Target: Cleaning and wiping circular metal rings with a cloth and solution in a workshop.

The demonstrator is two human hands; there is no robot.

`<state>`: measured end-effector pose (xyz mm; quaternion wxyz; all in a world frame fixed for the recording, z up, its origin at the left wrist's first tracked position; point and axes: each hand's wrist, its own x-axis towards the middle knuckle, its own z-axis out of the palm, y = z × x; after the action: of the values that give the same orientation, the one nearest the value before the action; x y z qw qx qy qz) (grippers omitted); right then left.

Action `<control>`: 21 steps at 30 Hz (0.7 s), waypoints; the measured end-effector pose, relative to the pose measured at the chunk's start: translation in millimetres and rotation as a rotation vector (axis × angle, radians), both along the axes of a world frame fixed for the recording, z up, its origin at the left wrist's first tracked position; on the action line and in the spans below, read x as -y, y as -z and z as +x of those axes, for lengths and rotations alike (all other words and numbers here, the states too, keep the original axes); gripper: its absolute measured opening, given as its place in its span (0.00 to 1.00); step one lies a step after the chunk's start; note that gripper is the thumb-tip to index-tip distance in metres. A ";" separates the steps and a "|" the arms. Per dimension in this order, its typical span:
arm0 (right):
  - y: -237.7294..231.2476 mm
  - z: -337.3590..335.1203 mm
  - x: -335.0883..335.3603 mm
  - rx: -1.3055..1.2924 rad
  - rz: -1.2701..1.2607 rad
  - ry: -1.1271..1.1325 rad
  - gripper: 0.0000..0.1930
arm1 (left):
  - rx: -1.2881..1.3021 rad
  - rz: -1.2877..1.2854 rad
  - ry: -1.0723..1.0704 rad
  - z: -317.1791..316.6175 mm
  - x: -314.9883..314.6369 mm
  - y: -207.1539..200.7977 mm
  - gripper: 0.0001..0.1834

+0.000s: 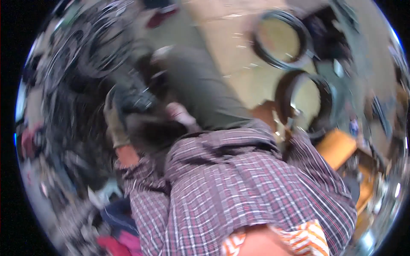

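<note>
Motion blur softens the whole view. My left hand [113, 121], seemingly in a tan-grey glove, reaches out left of my legs. It lies beside a dark bluish-grey object [139, 97] whose kind is unclear. Whether the fingers grip it cannot be made out. On the right, my right hand [268, 114] is low beside my thigh, close to a dark ring-shaped coil [287, 91]. Its fingers are smeared, and small shiny bits [279, 133] show by the wrist. A second dark coil [260, 40] lies farther out on the pale floor.
A large tangle of dark wire or cable loops [104, 47] fills the far left. An orange-yellow box-like thing [337, 148] stands to my right. Pink and blue cloth [121, 243] lies at the lower left. A black item [326, 34] sits behind the coils.
</note>
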<state>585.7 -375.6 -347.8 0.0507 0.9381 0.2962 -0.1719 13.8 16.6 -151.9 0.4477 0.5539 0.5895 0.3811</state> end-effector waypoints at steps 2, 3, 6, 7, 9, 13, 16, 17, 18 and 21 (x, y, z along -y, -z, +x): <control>7.1 28.3 -2.9 0.074 -0.048 0.015 0.20 | -0.078 0.133 -0.097 -36.8 9.9 -13.0 0.17; 3.8 31.5 -12.0 0.120 -0.070 0.013 0.20 | -0.099 0.159 -0.200 -59.2 17.6 -15.4 0.16; -148.9 -86.6 -141.6 0.104 0.110 -0.296 0.22 | -0.003 0.319 -0.472 -141.9 68.5 1.9 0.15; -139.8 -61.6 -156.1 0.017 0.202 -0.191 0.21 | -0.180 0.296 -0.515 -125.0 60.0 9.0 0.15; -78.5 -7.4 -185.5 -0.126 0.429 -0.231 0.21 | 0.076 0.257 -0.561 -156.6 95.0 40.2 0.16; -146.1 -49.7 -281.3 -0.200 0.844 -0.458 0.16 | 0.262 -0.117 -0.761 -190.6 167.6 146.0 0.15; -218.6 -112.3 -331.3 -0.445 0.994 -0.540 0.13 | 0.216 -0.131 -0.942 -186.4 243.0 180.3 0.15; -240.3 -123.3 -330.1 -0.428 0.997 -0.492 0.13 | 0.323 -0.321 -0.946 -139.2 207.2 202.3 0.14; -263.9 -161.1 -332.2 -0.536 0.997 -0.452 0.15 | 0.326 -0.312 -0.978 -138.5 215.1 196.3 0.14; -271.7 -220.8 -338.0 -0.121 0.964 -1.182 0.15 | 0.638 -0.512 -1.087 -139.2 269.7 246.7 0.12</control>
<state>364.8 -37.6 -76.1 -0.2971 0.5311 0.7933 -0.0188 -125.4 -253.1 -398.6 0.4614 -0.0842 0.6948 0.5453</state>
